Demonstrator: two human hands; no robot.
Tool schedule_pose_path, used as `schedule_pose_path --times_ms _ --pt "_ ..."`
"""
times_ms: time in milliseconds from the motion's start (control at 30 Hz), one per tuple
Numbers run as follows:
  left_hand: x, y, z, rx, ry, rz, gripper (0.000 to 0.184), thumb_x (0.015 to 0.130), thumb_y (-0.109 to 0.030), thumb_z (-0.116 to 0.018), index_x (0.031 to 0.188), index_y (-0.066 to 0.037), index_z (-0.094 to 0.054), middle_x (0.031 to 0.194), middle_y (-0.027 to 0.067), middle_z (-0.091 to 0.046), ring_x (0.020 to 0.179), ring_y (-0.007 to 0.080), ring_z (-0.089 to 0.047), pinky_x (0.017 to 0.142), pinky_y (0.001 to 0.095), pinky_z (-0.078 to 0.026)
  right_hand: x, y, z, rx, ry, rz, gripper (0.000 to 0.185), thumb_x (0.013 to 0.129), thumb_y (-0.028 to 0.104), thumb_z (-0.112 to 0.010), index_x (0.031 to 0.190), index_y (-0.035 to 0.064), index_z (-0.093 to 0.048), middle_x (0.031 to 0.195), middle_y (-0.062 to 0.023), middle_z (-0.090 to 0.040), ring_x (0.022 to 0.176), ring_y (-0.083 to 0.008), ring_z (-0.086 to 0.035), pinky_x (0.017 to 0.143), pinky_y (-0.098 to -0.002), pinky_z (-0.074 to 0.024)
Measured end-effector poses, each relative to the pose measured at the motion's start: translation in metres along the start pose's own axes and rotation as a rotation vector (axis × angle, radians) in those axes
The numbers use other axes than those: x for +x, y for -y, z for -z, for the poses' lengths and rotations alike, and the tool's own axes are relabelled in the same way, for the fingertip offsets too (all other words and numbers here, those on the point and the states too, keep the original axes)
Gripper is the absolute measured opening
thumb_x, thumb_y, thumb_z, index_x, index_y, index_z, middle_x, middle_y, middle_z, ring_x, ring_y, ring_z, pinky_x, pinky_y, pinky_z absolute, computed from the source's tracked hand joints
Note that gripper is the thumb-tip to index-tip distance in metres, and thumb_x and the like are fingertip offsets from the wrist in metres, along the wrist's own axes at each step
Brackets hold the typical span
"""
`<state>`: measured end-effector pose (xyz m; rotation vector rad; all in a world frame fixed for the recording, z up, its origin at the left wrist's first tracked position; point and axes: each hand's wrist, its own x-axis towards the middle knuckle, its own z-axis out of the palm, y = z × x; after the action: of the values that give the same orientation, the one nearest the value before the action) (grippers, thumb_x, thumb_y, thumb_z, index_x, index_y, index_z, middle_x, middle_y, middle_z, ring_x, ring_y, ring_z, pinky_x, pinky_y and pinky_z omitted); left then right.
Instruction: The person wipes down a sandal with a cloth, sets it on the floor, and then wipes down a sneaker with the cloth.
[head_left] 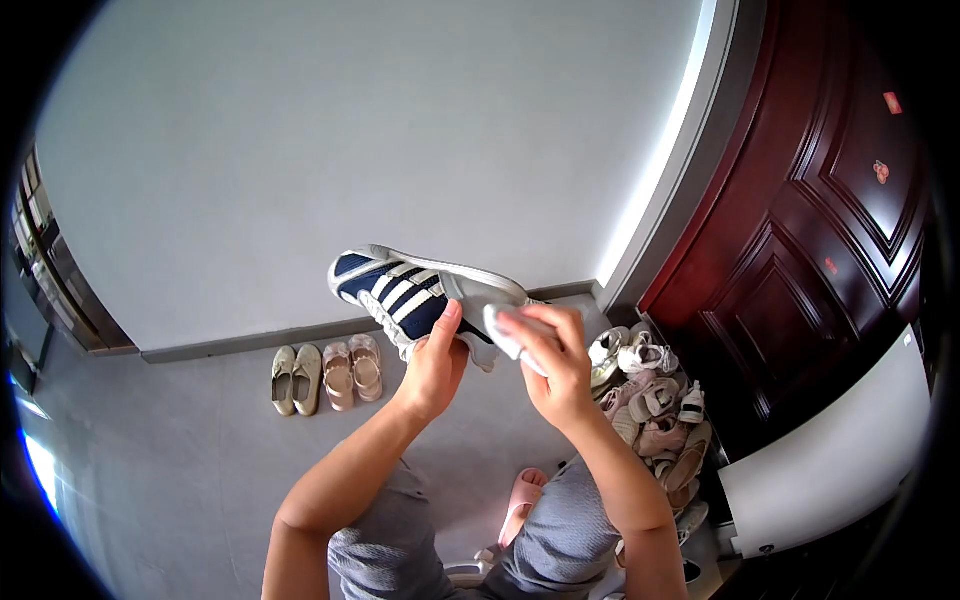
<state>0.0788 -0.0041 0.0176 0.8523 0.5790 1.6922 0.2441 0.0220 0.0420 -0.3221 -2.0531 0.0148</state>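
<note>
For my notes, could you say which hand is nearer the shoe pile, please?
Right. In view, the right hand is just left of the shoe pile; the left hand is farther left, holding the sneaker.

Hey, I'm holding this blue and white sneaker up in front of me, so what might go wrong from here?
The sneaker is up off the floor and seems to rest mainly in your left hand, so a hard push might twist it loose.

What looks like a white cloth is bunched in your right hand; it could slip free.

The heap of shoes on your right might trip you if you step that way.
</note>
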Motion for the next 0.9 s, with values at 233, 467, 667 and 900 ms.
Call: schedule_pose_path --times_ms 233,467,667,900 --pt "-0.005 -0.005 0.005 -0.036 0.01 0.199 0.046 0.102 -0.039 -0.059 0.117 0.004 -0.061 0.115 0.0076 -0.064 0.106 0.0148 -0.059 0.093 0.0302 -0.047 -0.007 0.019 -0.013 -0.15 0.039 0.194 0.048 0.078 -0.005 -0.07 0.123 0.0116 -0.072 0.113 -0.0071 -0.059 0.103 -0.027 -0.057 0.087 -0.0387 -0.0501" --pt "-0.003 -0.006 -0.001 -0.192 -0.02 0.078 0.043 0.102 -0.037 -0.059 0.117 0.003 -0.061 0.118 0.0112 -0.065 0.111 0.0174 -0.061 0.095 0.0328 -0.049 -0.005 0.017 -0.007 -0.119 0.008 0.103 0.05 0.077 -0.004 -0.07 0.125 0.0105 -0.072 0.112 -0.0055 -0.059 0.102 -0.026 -0.057 0.088 -0.0387 -0.0502" --pt "0.002 -0.003 -0.004 -0.22 0.01 0.066 0.041 0.102 -0.037 -0.059 0.115 0.002 -0.063 0.111 0.0114 -0.068 0.103 0.0208 -0.066 0.09 0.0351 -0.053 -0.002 0.005 -0.005 -0.225 -0.079 0.03 0.052 0.076 -0.005 -0.071 0.125 0.0113 -0.071 0.112 -0.0093 -0.059 0.099 -0.0272 -0.058 0.085 -0.0374 -0.0497" --pt "0.0 -0.008 0.002 -0.23 0.023 0.187 0.02 0.097 -0.025 -0.068 0.103 -0.006 -0.065 0.102 0.0072 -0.069 0.094 0.0185 -0.067 0.084 0.0363 -0.055 -0.003 0.018 -0.011 -0.154 0.01 0.166 0.054 0.075 -0.004 -0.071 0.127 0.0126 -0.071 0.111 -0.0072 -0.059 0.1 -0.0254 -0.057 0.086 -0.0372 -0.0506"
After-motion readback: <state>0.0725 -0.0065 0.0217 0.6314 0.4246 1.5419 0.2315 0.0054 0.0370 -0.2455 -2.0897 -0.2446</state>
